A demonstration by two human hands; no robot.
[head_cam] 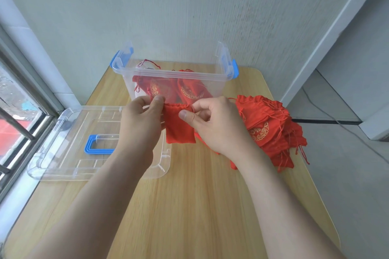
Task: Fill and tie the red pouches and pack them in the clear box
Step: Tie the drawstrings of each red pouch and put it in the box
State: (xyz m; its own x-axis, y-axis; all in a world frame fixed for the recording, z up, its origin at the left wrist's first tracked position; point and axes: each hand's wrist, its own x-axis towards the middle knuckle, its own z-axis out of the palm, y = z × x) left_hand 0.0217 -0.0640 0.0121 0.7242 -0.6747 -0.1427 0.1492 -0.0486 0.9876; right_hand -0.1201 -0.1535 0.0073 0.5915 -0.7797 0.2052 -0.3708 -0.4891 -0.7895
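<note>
A small red pouch (179,126) hangs between my two hands above the table, its plain side toward me. My left hand (140,124) pinches its top left corner and my right hand (212,124) pinches the top right corner by the drawstring. Behind them stands the clear box (174,73) with blue latches, holding several red pouches with gold print (190,89). A pile of more red pouches (269,130) lies on the table to the right of my right hand.
The clear lid (69,143) with a blue handle lies flat at the left of the wooden table (189,206). A window with bars runs along the left edge. A wall stands close behind the box.
</note>
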